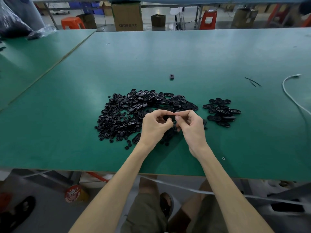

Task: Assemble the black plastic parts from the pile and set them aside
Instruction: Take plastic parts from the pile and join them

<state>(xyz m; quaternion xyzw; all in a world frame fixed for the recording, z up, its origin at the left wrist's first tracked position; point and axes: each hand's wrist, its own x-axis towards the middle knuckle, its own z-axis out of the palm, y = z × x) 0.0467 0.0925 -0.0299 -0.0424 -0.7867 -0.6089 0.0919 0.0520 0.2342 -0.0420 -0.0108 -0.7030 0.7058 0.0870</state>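
A large pile of black plastic parts point(134, 111), oval plates mixed with small round buttons, spreads over the middle of the green table point(185, 56). Just above its near edge my left hand point(155, 125) and my right hand point(191, 125) meet, fingertips together. Both pinch one black oval part point(168, 117) between them; much of it is hidden by my fingers. A smaller separate heap of oval parts point(221, 111) lies to the right of my hands.
One black ring-shaped piece point(171, 76) lies alone beyond the pile. Thin black strips point(252, 81) and a white cable point(291, 91) are at the far right. A bag of dark parts point(15, 26) sits at the back left. The table's front edge runs close below my wrists.
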